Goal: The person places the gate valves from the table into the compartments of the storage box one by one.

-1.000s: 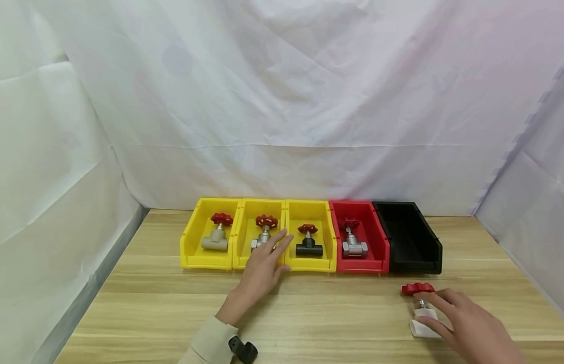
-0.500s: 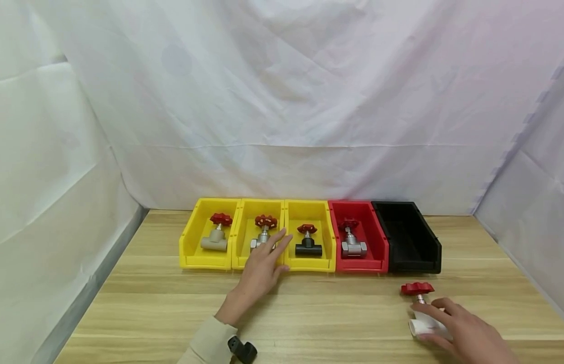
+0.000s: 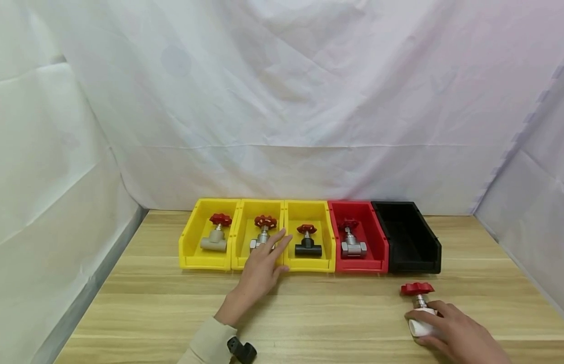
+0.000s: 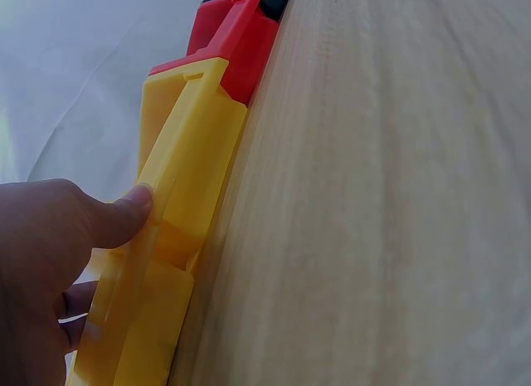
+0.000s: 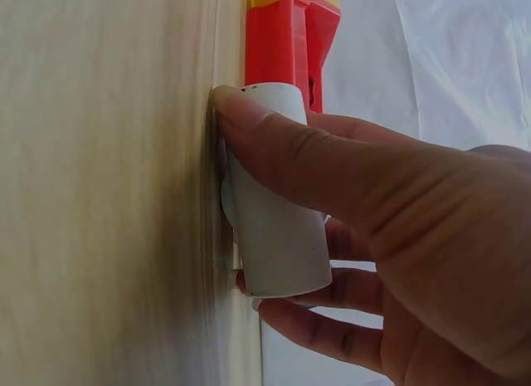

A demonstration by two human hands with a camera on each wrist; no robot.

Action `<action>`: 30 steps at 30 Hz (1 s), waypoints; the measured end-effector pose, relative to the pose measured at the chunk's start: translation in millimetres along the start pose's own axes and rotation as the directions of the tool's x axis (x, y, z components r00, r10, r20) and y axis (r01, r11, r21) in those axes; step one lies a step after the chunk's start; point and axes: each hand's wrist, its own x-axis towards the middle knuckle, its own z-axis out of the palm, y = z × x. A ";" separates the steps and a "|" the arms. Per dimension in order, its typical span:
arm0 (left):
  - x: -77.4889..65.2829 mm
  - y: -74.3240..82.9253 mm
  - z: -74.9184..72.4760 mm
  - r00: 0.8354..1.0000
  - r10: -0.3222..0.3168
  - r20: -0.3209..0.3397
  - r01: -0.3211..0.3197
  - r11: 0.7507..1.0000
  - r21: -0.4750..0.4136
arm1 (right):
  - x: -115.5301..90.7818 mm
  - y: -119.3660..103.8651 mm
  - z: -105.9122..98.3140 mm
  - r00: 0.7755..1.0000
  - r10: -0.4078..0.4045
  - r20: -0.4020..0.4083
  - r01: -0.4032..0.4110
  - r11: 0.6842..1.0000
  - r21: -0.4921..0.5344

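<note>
On the table at the right, my right hand (image 3: 459,331) grips the white body of a valve (image 3: 420,326) with a red handwheel (image 3: 417,288). From the right wrist view, the thumb presses along the white pipe body (image 5: 278,212) while fingers curl behind it. My left hand (image 3: 259,268) rests with fairly straight fingers over the front of the yellow bins, its thumb on the front lip (image 4: 162,191). Just beyond those fingers, a steel valve (image 3: 264,241) is partly covered in the second yellow bin; a black valve (image 3: 308,246) lies in the third.
A beige valve (image 3: 214,241) sits in the leftmost yellow bin (image 3: 204,263). Another steel valve (image 3: 353,246) lies in the red bin (image 3: 361,266). A black bin (image 3: 414,266) ends the row at right. White cloth (image 3: 282,101) hangs behind and at both sides.
My right hand has closed around the white valve's body, which has turned slightly, its pipe end now facing more toward the front. The left hand has stayed in place.
</note>
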 end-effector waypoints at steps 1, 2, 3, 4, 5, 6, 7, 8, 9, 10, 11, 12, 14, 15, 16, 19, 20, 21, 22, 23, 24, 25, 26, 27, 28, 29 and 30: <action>-0.1 -0.2 -0.1 1.000 -0.003 0.004 0.003 1.000 -0.001 | 0.1 -0.4 0.3 1.000 0.001 -0.001 -0.001 1.000 -0.007; -0.1 -0.3 -0.1 1.000 -0.006 0.009 0.006 1.000 -0.001 | -0.2 -0.5 0.6 1.000 -0.001 -0.002 0.001 1.000 -0.010; -0.2 -0.3 -0.3 1.000 -0.007 0.010 0.008 1.000 -0.003 | -0.5 -0.6 0.7 1.000 -0.005 -0.003 0.005 1.000 -0.013; -0.3 -0.4 -0.3 1.000 -0.008 0.011 0.008 1.000 -0.005 | -0.8 -0.8 0.6 1.000 -0.010 -0.004 0.010 1.000 -0.015; -0.2 -0.5 -0.4 1.000 -0.009 0.013 0.009 1.000 -0.005 | -0.8 -1.2 0.5 1.000 -0.007 -0.004 0.007 1.000 -0.016; -0.2 -0.6 -0.3 1.000 -0.009 0.013 0.009 1.000 -0.006 | -1.1 -1.6 0.3 1.000 -0.006 -0.004 0.005 1.000 -0.019; -0.2 -0.6 -0.3 1.000 -0.009 0.013 0.009 1.000 -0.006 | -1.2 -1.9 0.2 1.000 -0.004 -0.004 0.004 1.000 -0.021; -0.1 -0.5 -0.4 1.000 -0.011 0.015 0.011 1.000 -0.004 | -1.2 -2.1 0.1 1.000 -0.003 -0.005 0.003 1.000 -0.021; -0.1 -0.6 -0.3 1.000 -0.010 0.015 0.010 1.000 -0.004 | -1.3 -2.2 0.0 1.000 -0.001 -0.005 0.001 1.000 -0.021; -0.1 -0.6 -0.2 1.000 -0.011 0.017 0.011 1.000 -0.002 | -1.3 -2.3 -0.1 1.000 0.000 -0.006 0.000 1.000 -0.020; 0.0 -0.6 -0.2 1.000 -0.012 0.018 0.012 1.000 -0.003 | -1.2 -2.3 -0.2 1.000 0.002 -0.006 -0.002 1.000 -0.020; -0.1 -0.5 -0.2 1.000 -0.012 0.017 0.012 1.000 -0.003 | -1.2 -2.3 -0.2 1.000 0.002 -0.008 -0.003 1.000 -0.020; 0.1 -0.4 -0.3 1.000 -0.012 0.017 0.012 1.000 -0.004 | -1.5 -2.4 -0.4 1.000 0.004 -0.010 -0.004 1.000 -0.020; 0.2 -0.4 -0.5 1.000 -0.011 0.016 0.011 1.000 -0.005 | -1.7 -2.5 -0.5 1.000 0.001 -0.012 -0.001 1.000 -0.020; 0.4 -0.3 -0.7 1.000 -0.011 0.016 0.011 1.000 -0.006 | -1.9 -2.8 -0.6 1.000 -0.003 -0.018 0.003 1.000 -0.023; 1.2 -0.4 -1.3 1.000 -0.005 0.010 0.005 1.000 -0.001 | -2.8 -3.3 -0.7 0.999 -0.015 -0.036 0.013 0.999 -0.038; 1.4 -0.4 -1.4 1.000 -0.003 0.008 0.003 1.000 0.001 | -3.1 -3.4 -0.5 0.999 -0.018 -0.041 0.016 0.999 -0.042; 1.5 -0.3 -1.6 1.000 -0.001 0.006 0.001 1.000 0.000 | -3.3 -3.4 -0.4 0.999 -0.019 -0.044 0.017 0.999 -0.044; 1.7 -0.3 -1.7 1.000 -0.001 0.006 0.001 1.000 0.001 | -3.5 -3.4 -0.4 0.999 -0.017 -0.046 0.015 0.999 -0.046; 1.8 -0.2 -1.7 1.000 0.003 0.003 -0.003 1.000 0.002 | -3.6 -3.4 -0.3 0.999 -0.014 -0.046 0.012 0.999 -0.044; 1.8 -0.1 -1.8 1.000 0.005 0.000 -0.005 1.000 -0.001 | -3.8 -3.3 -0.3 0.999 -0.013 -0.045 0.011 0.999 -0.042; 1.9 0.0 -1.9 1.000 0.005 0.000 -0.005 1.000 -0.001 | -3.8 -3.2 -0.4 0.999 -0.011 -0.045 0.009 0.999 -0.042; 1.7 0.0 -1.8 1.000 0.008 -0.003 -0.008 1.000 -0.004 | -3.8 -2.9 -0.5 0.999 -0.012 -0.047 0.010 0.999 -0.044; 1.5 0.0 -1.7 1.000 0.008 -0.005 -0.008 1.000 -0.006 | -4.0 -2.6 -0.6 0.999 -0.016 -0.050 0.013 0.999 -0.049; 1.3 0.0 -1.7 1.000 0.009 -0.007 -0.009 1.000 -0.007 | -4.0 -2.2 -0.9 0.998 -0.020 -0.054 0.017 0.998 -0.054; 1.2 0.1 -1.7 1.000 0.012 -0.010 -0.012 1.000 -0.009 | -4.3 -2.0 -1.1 0.998 -0.029 -0.063 0.025 0.998 -0.060; 0.9 0.1 -1.6 1.000 0.011 -0.011 -0.011 1.000 -0.011 | -4.4 -1.6 -1.4 0.997 -0.036 -0.071 0.032 0.997 -0.067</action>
